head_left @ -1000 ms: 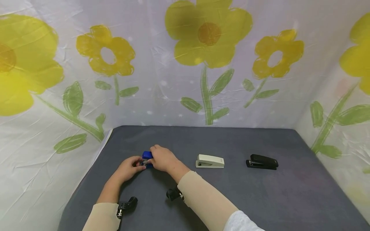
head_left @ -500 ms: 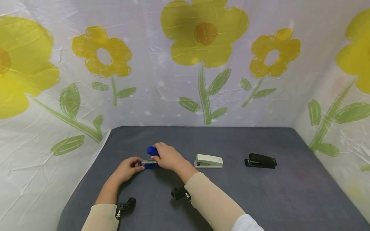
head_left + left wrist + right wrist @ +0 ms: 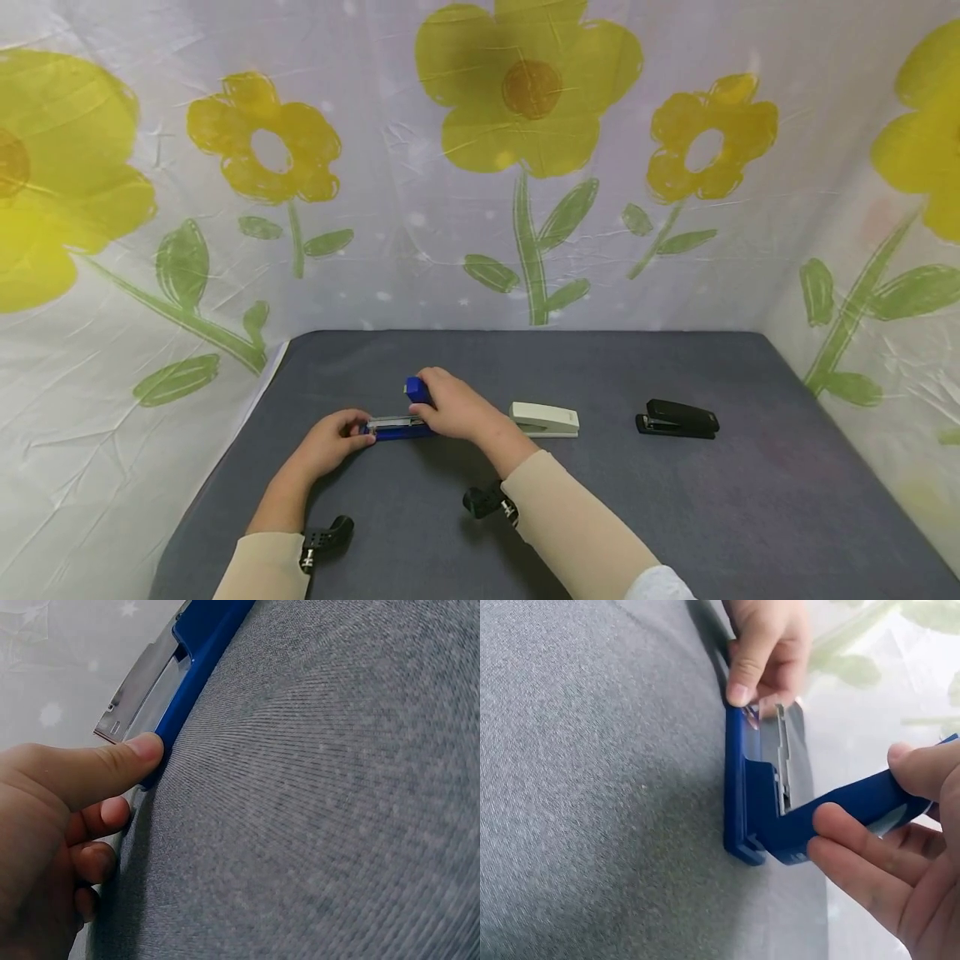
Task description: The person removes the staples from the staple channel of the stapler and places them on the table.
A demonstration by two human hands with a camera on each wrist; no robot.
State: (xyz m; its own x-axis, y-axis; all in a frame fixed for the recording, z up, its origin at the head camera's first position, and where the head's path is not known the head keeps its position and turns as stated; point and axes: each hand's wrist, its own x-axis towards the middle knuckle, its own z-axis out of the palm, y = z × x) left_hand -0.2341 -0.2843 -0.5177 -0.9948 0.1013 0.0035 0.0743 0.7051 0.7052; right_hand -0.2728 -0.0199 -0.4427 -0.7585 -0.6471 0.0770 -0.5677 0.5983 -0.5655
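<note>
A blue stapler [image 3: 401, 432] lies on the dark grey table with its top cover swung up, baring the metal staple channel [image 3: 782, 761]. At the front end of its base, my left hand [image 3: 332, 440] pinches the blue edge between thumb and fingers; the left wrist view shows the thumb [image 3: 142, 748] on the base's side. My right hand [image 3: 460, 406] grips the raised cover [image 3: 855, 808], thumb on one side and fingers on the other. In the right wrist view the cover stands at a wide angle to the base.
Just right of my right hand sits a cream stapler [image 3: 546, 418], its left end partly hidden by that hand in the head view. Farther right lies a black stapler [image 3: 677, 418]. A flower-printed white curtain [image 3: 390, 167] encloses the grey table [image 3: 600, 517].
My right hand has moved right, swinging the blue stapler's cover up and back from its base. The staple channel is now exposed. My left hand has kept its place at the front end.
</note>
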